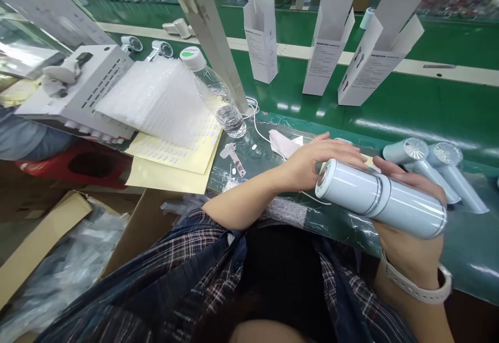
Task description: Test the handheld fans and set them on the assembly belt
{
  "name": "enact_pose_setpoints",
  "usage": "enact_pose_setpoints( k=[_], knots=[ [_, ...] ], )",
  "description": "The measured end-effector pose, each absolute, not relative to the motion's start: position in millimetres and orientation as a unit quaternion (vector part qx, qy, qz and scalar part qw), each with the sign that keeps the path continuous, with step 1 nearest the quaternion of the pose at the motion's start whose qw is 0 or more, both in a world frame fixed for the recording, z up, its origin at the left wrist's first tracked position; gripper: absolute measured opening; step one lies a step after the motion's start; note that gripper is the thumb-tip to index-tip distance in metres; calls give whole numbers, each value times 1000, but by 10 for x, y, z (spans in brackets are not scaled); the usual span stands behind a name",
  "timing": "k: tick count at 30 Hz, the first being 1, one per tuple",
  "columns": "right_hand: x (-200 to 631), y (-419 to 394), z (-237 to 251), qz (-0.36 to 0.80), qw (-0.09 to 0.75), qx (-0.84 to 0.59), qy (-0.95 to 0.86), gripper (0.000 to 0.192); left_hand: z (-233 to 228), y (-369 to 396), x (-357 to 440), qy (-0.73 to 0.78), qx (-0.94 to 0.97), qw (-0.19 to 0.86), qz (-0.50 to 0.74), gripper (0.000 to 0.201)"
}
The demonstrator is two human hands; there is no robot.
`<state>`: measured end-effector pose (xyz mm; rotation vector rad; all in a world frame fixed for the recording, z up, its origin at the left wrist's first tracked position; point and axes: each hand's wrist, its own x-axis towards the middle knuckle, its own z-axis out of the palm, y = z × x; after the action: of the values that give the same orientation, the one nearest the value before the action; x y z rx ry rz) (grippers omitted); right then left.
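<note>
A glossy light-blue cylinder (351, 189) with a seam ring around its middle lies tilted across my right hand (413, 228), whose palm is under it and fingers curl behind. Its near-left end has a round rim with a darker centre. My left hand (312, 163) is beside that end with its fingers stretched out flat behind the cylinder; whether they touch it I cannot tell. Two more light-blue handheld devices (415, 150), with clear ribbed round ends and slim handles, lie on the bench to the right of my right hand.
Three open white cartons (362, 75) stand upright on the green conveyor. To the left are a tilted water bottle (230, 117), bubble wrap (156, 99), yellow label sheets (175, 169) and a white metal box (89, 83). A carton of plastic bags (74, 260) is at lower left.
</note>
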<state>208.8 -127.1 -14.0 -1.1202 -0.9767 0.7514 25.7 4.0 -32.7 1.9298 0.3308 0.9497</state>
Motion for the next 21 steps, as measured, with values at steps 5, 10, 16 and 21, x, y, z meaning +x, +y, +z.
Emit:
enact_pose_setpoints(
  k=[5, 10, 16, 21],
  knots=[
    [2204, -1259, -224, 254, 648, -416, -586, 62, -383, 71, 287, 128, 842, 320, 415, 23],
    [2240, -1286, -294, 252, 648, -390, -603, 65, -422, 73, 311, 113, 856, 293, 411, 25],
    [2234, -1368, -324, 273, 663, -400, -571, 73, -420, 87, 308, 78, 859, 284, 420, 26],
    [2234, -1373, -463, 299, 675, -439, -511, 84, -489, 142, 357, 59, 845, 337, 411, 30]
  ],
)
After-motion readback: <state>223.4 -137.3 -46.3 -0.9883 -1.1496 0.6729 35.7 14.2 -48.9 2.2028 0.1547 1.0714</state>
